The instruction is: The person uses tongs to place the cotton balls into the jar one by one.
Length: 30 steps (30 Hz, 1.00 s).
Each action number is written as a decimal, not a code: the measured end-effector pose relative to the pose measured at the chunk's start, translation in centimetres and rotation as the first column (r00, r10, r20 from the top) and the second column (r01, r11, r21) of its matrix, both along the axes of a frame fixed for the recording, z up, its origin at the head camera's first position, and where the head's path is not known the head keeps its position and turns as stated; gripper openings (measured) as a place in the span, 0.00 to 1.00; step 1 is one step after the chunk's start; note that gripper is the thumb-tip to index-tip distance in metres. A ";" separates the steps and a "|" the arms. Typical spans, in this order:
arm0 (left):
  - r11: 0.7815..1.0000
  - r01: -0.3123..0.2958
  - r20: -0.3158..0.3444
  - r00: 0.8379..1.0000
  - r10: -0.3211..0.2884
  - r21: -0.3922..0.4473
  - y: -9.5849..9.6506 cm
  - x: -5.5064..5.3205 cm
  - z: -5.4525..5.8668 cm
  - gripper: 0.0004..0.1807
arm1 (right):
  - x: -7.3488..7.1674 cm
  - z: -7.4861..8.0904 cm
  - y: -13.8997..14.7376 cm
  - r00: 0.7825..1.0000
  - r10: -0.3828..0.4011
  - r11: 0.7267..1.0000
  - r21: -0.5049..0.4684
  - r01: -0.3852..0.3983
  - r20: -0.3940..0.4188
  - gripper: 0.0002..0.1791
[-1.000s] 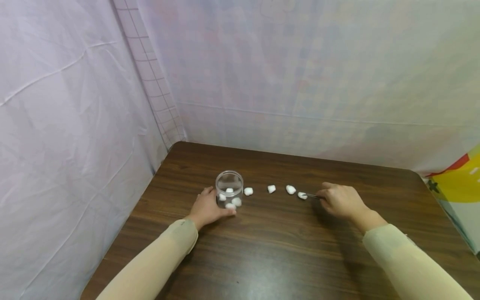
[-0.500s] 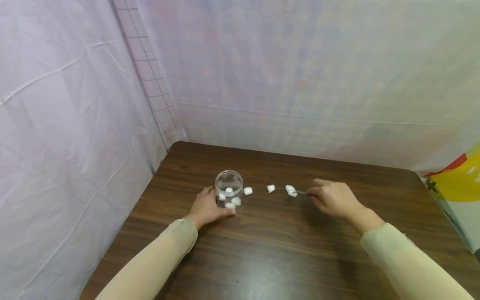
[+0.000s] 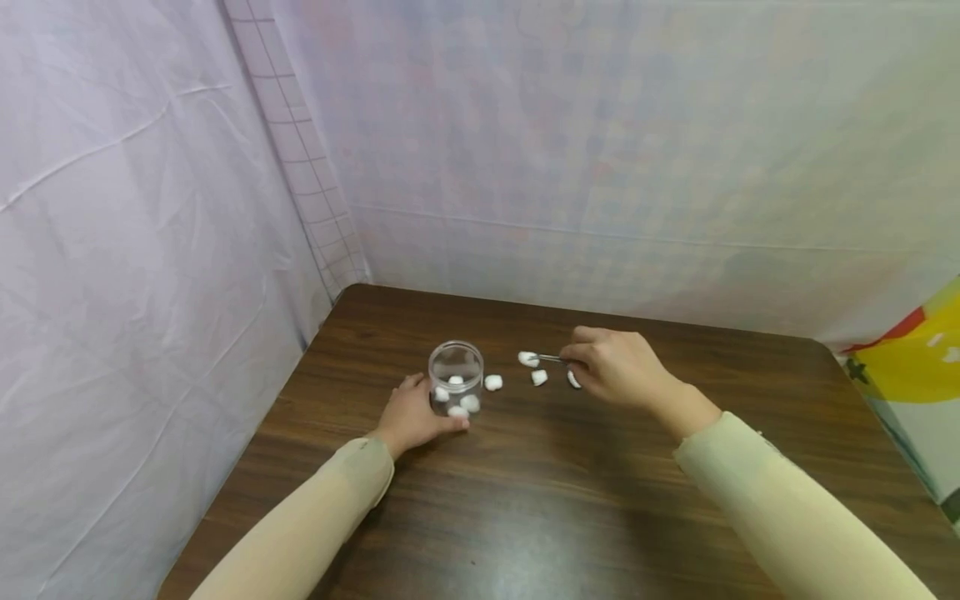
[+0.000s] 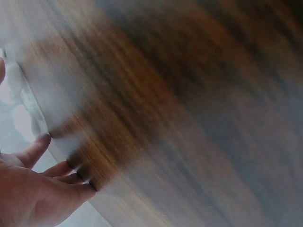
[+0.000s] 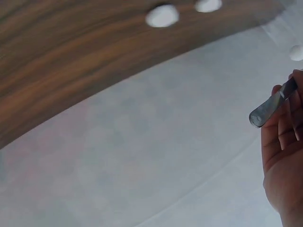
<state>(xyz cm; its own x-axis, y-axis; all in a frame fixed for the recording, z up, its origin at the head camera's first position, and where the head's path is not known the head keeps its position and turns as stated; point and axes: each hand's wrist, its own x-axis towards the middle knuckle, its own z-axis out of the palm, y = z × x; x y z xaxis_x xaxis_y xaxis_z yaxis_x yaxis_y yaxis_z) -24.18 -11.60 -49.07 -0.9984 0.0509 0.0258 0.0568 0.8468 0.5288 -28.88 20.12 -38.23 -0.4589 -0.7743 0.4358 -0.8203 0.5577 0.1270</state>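
Observation:
My left hand (image 3: 414, 419) grips a clear jar (image 3: 457, 357) at its side, thumb at the near edge and fingers around the left. Several white cotton balls (image 3: 469, 403) lie inside the open-topped jar. In the head view my right hand (image 3: 618, 367) pinches metal tweezers (image 3: 551, 358), whose tips hold a cotton ball (image 3: 528, 358) up over the table, right of the jar. The handle end of the tweezers (image 5: 265, 111) shows in the right wrist view. On the table lie a cotton ball (image 3: 492, 382) beside the jar, another cotton ball (image 3: 539, 377), and a cotton ball (image 3: 573, 379) partly hidden by my right hand.
The brown wooden table (image 3: 480, 500) ends at the back against a pale patterned curtain (image 3: 637, 167). A white cloth (image 3: 150, 292) hangs along the left. Beyond the table's right edge is a yellow and red sheet (image 3: 930, 358).
My right hand has moved left with the tweezers, and they have lifted a cotton ball off the table, carrying it toward the jar. My left hand and the jar stay in place.

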 end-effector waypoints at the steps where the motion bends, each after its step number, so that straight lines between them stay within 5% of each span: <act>1: 1.000 0.001 -0.003 1.000 -0.001 0.001 0.0 0.0 0.0 0.53 | 0.0 0.3 -0.6 1.000 0.009 1.000 -0.011 -0.009 -0.009 0.07; 13: 1.000 0.000 -0.013 1.000 -0.001 -0.019 0.0 -0.2 -0.3 0.53 | -0.2 2.0 -6.4 0.997 0.073 0.997 -0.018 -0.073 -0.024 0.08; 30: 1.000 -0.005 -0.035 0.999 0.005 -0.010 0.0 -0.2 -0.3 0.52 | -0.2 0.4 -8.6 0.997 0.076 0.996 0.036 -0.076 -0.007 0.07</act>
